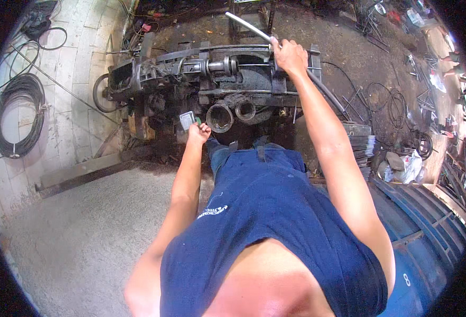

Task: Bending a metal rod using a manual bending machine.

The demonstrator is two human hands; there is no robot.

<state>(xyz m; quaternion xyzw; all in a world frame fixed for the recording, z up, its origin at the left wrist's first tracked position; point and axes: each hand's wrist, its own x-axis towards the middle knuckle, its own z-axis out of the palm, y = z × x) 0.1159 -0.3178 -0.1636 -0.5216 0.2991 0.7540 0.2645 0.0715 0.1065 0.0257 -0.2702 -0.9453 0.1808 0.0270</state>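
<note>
Over the far right part of a dark, greasy metal machine (217,66), my right hand (292,56) grips a pale metal rod (247,26). The rod slants from my fingers toward the upper left. My left hand (200,132) is closed low at the near side of the machine. Beside its fingers shows a small grey, square-faced thing (186,120) with a bit of green, whose kind I cannot make out. Just right of that hand are two round, open metal pieces, a larger one (220,118) and a smaller one (245,109).
A coil of dark cable (19,115) hangs at the pale wall on the left. Stacked metal sheets (361,143) and a white plastic bag (411,167) lie to the right. Blue metal panels (418,222) are at the lower right. Loose cables (393,103) and metal scraps litter the floor.
</note>
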